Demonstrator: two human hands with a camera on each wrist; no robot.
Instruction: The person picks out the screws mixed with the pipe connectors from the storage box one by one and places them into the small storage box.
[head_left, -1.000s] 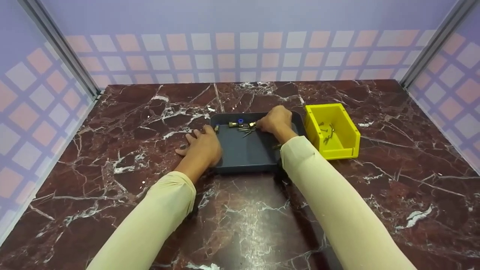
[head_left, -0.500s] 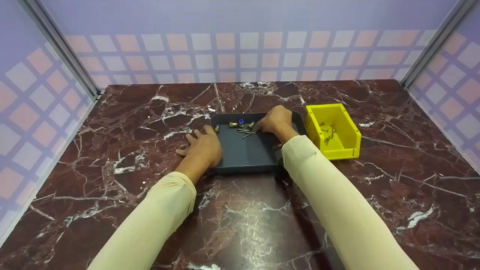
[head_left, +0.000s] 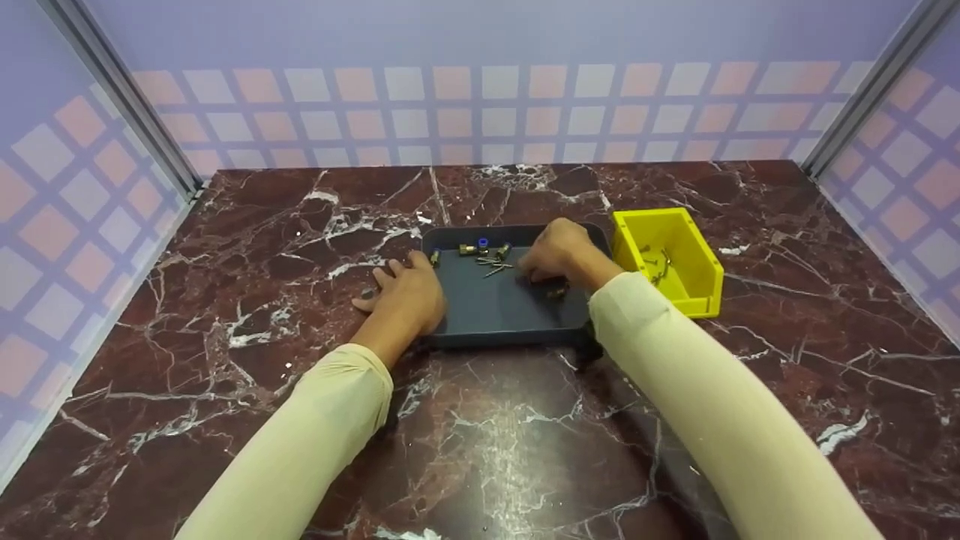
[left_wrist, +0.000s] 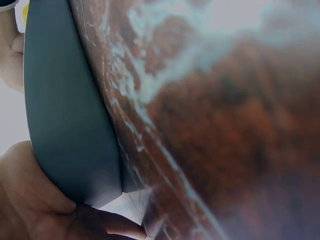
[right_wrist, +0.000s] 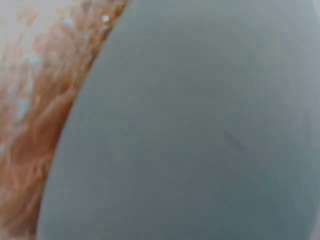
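A dark grey tray (head_left: 487, 319) holds brass pneumatic fittings: one (head_left: 467, 249) near the back wall beside a fitting with a blue collar (head_left: 483, 244), others around it. Several thin screws (head_left: 493, 264) lie loose in front of them. My left hand (head_left: 409, 296) rests against the tray's left side, fingers spread; in the left wrist view, the tray wall (left_wrist: 75, 115) touches that hand. Inside the tray at the right, my right hand (head_left: 559, 251) points its fingers down; whether they pinch anything is hidden. Another brass fitting (head_left: 556, 292) lies just below it.
A yellow bin (head_left: 679, 306) with several screws (head_left: 664, 262) inside stands close to the tray's right side. The red-brown marbled table (head_left: 480, 427) stretches around both. Patterned walls (head_left: 480, 105) enclose the back and sides. Tray wall (right_wrist: 185, 125) fills most of the right wrist view.
My right hand has drawn back from the fittings and screws, toward the right and nearer to me. One brass fitting beside its fingers shifted slightly earlier. My left hand has stayed in place.
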